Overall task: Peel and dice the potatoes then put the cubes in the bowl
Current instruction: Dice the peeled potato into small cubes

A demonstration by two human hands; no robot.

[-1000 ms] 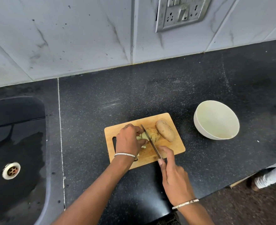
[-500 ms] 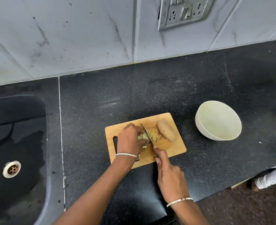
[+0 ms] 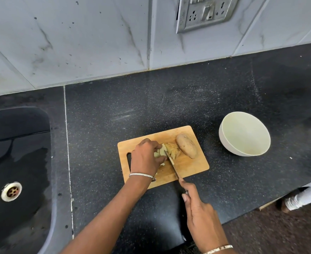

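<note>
A wooden cutting board (image 3: 191, 166) lies on the black counter. On it my left hand (image 3: 145, 156) grips a peeled, partly cut potato (image 3: 163, 152), with a pile of cut pieces (image 3: 174, 150) just to its right. My right hand (image 3: 199, 211) grips the handle of a knife (image 3: 172, 163), index finger along its spine; the blade runs across the potato beside my left fingers. An unpeeled brown potato (image 3: 186, 145) rests at the board's far right. A pale empty bowl (image 3: 244, 133) stands to the right of the board.
A black sink (image 3: 13, 171) with a metal drain (image 3: 11, 191) lies at the left. Tiled wall with a switch plate (image 3: 206, 12) rises behind. The counter's front edge runs at the lower right, where a person's white-clad foot (image 3: 301, 197) stands on the floor.
My right hand has drawn back toward me, pulling the knife with it, so more of the blade shows across the potato. My left hand stays on the potato.
</note>
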